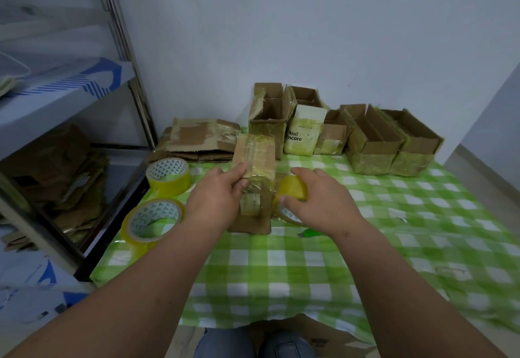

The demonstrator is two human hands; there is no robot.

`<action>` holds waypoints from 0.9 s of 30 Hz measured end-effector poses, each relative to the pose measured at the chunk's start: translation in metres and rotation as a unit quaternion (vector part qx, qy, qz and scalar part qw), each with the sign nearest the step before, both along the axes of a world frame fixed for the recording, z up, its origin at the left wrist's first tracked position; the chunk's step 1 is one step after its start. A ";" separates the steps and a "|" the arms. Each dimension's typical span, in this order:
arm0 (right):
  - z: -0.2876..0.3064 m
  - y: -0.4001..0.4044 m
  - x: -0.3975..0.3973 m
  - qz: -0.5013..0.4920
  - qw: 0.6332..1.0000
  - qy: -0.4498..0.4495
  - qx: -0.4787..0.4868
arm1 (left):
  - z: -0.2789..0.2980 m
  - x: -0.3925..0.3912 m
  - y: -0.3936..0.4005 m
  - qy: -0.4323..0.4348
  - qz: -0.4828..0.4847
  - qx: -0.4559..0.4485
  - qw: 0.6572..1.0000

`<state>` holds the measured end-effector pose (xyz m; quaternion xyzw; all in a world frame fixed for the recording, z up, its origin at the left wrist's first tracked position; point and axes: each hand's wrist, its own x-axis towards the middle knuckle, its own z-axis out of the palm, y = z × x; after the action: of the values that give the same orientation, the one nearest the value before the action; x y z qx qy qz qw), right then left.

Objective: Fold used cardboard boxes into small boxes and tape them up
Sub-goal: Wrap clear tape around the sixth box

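The task looks to be well in progress. Five finished small boxes (pixel 332 127) stand in a row at the far side of the table (pixel 281 273), close to the wall, each with yellowish tape on it. At the far left lies a flat cardboard pile (pixel 197 141), not yet folded, so I judge more boxes are still to make.

In the middle, the current box (pixel 254 166) lies on the checked cloth. The left hand (pixel 216 197) holds it at its near end, fingers curled on the top edge. The right hand (pixel 318 200) grips a tape roll (pixel 291 197) just beside the box on its right; a strip seems to run over the box, though blur makes this uncertain.

Two spare tape rolls (pixel 157 197) sit near the left edge of the table, close to the left forearm. A metal shelf (pixel 84 104) stands just beyond that edge. The near and right parts of the cloth give open room for turning the box.
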<state>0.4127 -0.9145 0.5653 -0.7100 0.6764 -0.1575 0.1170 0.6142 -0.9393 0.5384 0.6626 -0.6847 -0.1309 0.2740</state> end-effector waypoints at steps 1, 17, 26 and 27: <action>0.001 0.001 0.002 0.003 1.000 -0.014 0.001 | 0.000 -0.001 0.002 0.018 0.012 0.002 1.000; 0.014 0.052 0.028 0.026 0.948 -0.316 0.030 | 0.023 -0.007 0.022 0.304 -0.035 0.018 0.952; -0.016 0.080 0.045 0.033 0.902 -0.428 0.047 | 0.019 -0.005 0.029 0.177 -0.098 0.038 0.979; -0.018 0.081 0.045 0.028 0.898 -0.437 0.049 | 0.020 -0.005 0.028 0.167 -0.096 0.044 0.980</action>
<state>0.4573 -0.8338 0.5471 -0.5817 0.5443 -0.4150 0.4395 0.6096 -0.9113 0.5582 0.5736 -0.6836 -0.2955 0.3411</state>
